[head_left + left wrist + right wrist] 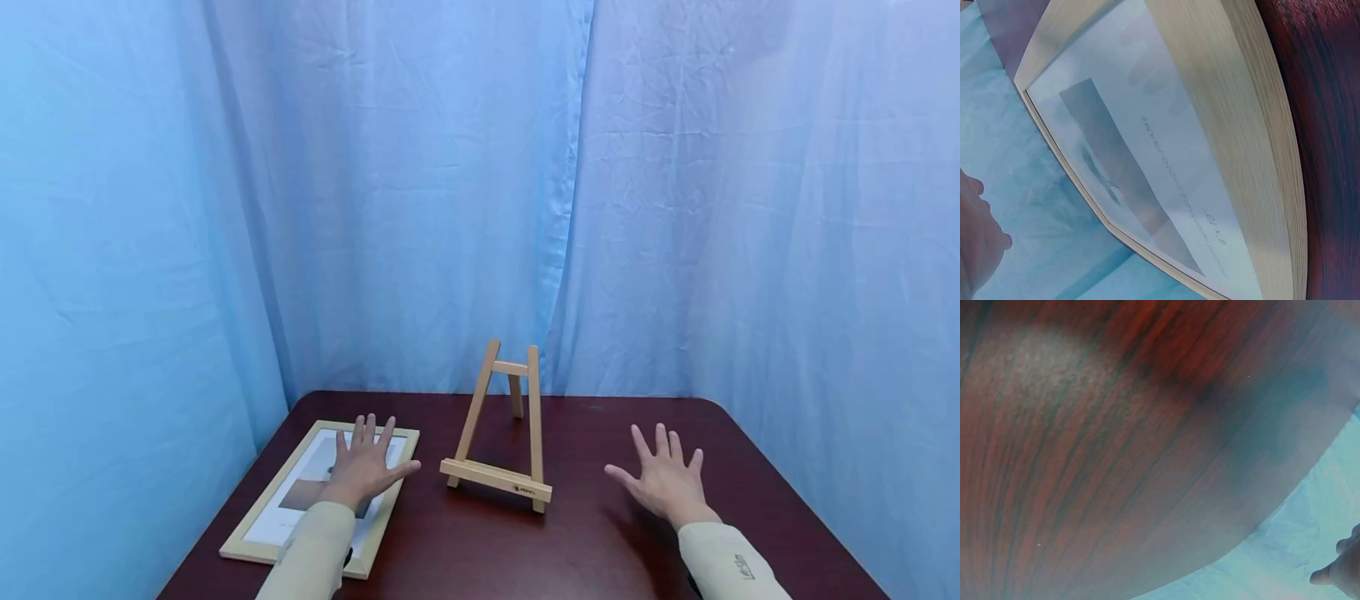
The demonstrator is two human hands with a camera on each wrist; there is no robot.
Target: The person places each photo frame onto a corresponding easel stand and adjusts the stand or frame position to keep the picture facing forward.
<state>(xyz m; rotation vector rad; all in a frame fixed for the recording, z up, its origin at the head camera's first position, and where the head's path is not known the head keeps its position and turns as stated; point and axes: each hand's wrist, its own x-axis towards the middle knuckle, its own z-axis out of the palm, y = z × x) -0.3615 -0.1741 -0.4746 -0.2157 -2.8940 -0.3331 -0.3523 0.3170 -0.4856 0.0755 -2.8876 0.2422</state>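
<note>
A photo frame (258, 546) with a pale wooden border lies flat at the left of the table. Over it, fingers spread, is my left hand (365, 473); in the left wrist view its reflection shows in the glass of the photo frame (1235, 125), and part of the left hand (982, 240) appears at the edge. Mid-table stands a small wooden easel (495, 477), its ledge towards me. My right hand (667, 485) hovers over the table's right side with fingers spread, holding nothing. Part of the right hand (1346, 569) shows in the right wrist view.
The dark red-brown table (577, 550) has rounded far corners. Blue curtains (450, 208) hang behind it and along both sides. The easel's rear leg (516, 398) reaches back towards the far edge.
</note>
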